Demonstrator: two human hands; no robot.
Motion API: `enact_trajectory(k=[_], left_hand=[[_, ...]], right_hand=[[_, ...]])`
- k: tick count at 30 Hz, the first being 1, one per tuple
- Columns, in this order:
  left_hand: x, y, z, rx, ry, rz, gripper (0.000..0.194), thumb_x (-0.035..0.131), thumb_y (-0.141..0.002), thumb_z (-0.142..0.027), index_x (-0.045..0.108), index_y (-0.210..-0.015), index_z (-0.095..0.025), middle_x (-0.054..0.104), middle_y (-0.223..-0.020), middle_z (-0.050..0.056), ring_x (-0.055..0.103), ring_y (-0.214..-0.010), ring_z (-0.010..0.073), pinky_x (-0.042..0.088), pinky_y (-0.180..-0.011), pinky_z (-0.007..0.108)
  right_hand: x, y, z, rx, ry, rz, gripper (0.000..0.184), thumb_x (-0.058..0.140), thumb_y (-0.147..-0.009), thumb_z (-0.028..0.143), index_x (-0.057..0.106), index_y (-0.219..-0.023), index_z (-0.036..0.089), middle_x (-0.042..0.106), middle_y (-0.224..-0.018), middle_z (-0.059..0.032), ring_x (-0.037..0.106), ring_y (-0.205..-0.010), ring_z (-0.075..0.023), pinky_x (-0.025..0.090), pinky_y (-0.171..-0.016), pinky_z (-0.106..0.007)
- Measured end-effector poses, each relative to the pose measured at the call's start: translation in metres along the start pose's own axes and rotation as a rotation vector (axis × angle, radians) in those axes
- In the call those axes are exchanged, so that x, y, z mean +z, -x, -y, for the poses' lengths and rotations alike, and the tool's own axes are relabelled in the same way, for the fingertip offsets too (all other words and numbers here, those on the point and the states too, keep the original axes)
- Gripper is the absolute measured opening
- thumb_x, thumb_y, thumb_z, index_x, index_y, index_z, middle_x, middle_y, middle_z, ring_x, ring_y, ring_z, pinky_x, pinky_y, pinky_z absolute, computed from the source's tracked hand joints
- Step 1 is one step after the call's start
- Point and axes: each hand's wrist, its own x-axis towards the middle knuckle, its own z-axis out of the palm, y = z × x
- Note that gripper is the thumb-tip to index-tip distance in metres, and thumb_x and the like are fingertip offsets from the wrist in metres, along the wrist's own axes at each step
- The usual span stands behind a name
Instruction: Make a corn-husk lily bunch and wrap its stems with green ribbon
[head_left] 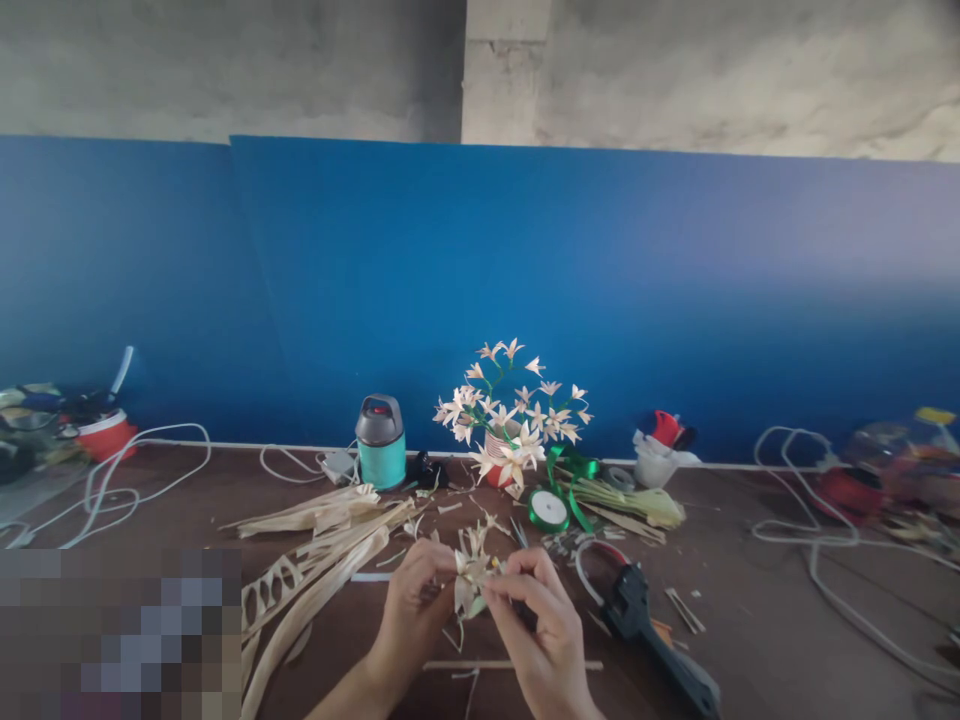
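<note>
My left hand (412, 600) and my right hand (536, 615) are raised together over the brown table (750, 640), fingers pinched on a small pale flower of dried leaf strips (471, 578). The flower's petals stick up between the two thumbs. Just beyond the hands lie loose leaf scraps and a thin strip (510, 664) under my wrists. A vase of finished pale flowers (510, 415) stands further back at the blue wall.
Long dried leaf strips (315, 560) lie to the left. A black glue gun (652, 640) lies right of my hands, a green ribbon spool (549, 510) behind. A teal jug (380, 442), white cables (127, 480) and cluttered containers sit along the wall.
</note>
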Motion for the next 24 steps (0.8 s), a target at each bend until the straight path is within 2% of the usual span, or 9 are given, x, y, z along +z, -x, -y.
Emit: enact_trajectory(k=[6,24], left_hand=[[0.0022,-0.0010,-0.0018,0.000,-0.011,-0.019,0.003,0.061,-0.075,-0.016,0.062,-0.072,-0.018,0.060,-0.070,0.003,0.056,-0.067,0.0147,0.044,-0.062,0.024],[0.0035,-0.0025,-0.0044,0.035,0.005,-0.021,0.012,0.062,-0.075,-0.018,0.058,-0.064,-0.017,0.060,-0.063,0.002,0.055,-0.063,0.0139,0.043,-0.059,0.023]], right_hand=[[0.0033,0.0004,-0.0048,-0.007,-0.006,0.010,0.014,0.057,-0.077,0.012,0.066,-0.079,0.022,0.049,-0.075,-0.0025,0.053,-0.067,-0.0151,0.046,-0.057,-0.025],[0.0031,0.0023,-0.0059,0.070,-0.023,0.080,0.013,0.053,-0.080,0.013,0.062,-0.075,0.020,0.052,-0.074,-0.0024,0.054,-0.067,-0.0141,0.044,-0.061,-0.024]])
